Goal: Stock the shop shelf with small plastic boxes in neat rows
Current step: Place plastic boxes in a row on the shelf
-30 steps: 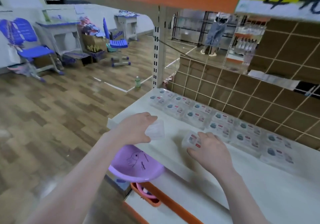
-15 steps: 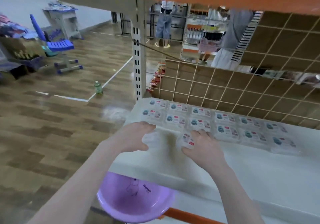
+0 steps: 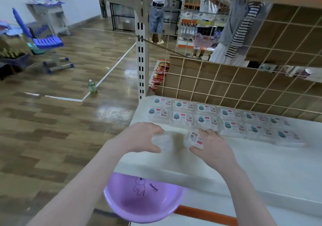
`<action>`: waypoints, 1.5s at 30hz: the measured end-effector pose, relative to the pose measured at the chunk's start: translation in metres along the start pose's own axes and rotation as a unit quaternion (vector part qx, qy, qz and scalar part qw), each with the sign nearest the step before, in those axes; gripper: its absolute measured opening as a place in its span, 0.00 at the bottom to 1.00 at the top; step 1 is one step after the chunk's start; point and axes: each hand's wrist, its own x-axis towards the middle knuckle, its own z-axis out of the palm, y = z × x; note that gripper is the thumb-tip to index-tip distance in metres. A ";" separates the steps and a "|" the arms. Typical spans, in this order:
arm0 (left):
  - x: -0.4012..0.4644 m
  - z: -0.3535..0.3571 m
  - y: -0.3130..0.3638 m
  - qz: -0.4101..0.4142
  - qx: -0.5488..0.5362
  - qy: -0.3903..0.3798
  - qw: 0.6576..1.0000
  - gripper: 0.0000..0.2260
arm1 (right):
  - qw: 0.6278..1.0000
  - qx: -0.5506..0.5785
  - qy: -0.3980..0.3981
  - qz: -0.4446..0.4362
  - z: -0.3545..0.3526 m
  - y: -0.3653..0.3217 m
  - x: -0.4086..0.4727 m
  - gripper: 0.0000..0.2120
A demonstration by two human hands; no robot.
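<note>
A: Where are the boxes right now?

B: Two rows (image 3: 205,116) already lie flat at the far side of the white shelf (image 3: 261,164), label up, tight against the wire grid back (image 3: 226,86). Two more are in hand. The left hand (image 3: 139,136) has its fingers curled over a clear box (image 3: 161,141), thumb on the near edge. The right hand (image 3: 211,147) pinches a labelled box (image 3: 196,139) by its short sides, just near of the second row.

A: So both are down on the shelf?

B: Touching it or a hair above; the blur won't let me say which.

A: How will they handle?

B: Light, I'd judge, going by how loosely each hand carries one. Thin clear plastic, stiff enough to hold its shape but likely to flex or pop open if squeezed at the middle. Smooth walls too, so they may slide on that glossy shelf.

A: Best place to hold them?

B: By opposite edges, near the corners, where the walls are stiffest. Then set each down and nudge it flush against its neighbour to start the third row

A: And the purple basin (image 3: 142,199) below?

B: Looks empty from here
</note>
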 end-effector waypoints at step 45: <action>0.014 -0.023 -0.025 0.065 -0.005 -0.178 0.982 0.36 | 0.997 0.040 -0.021 -0.065 0.001 0.028 0.003 0.32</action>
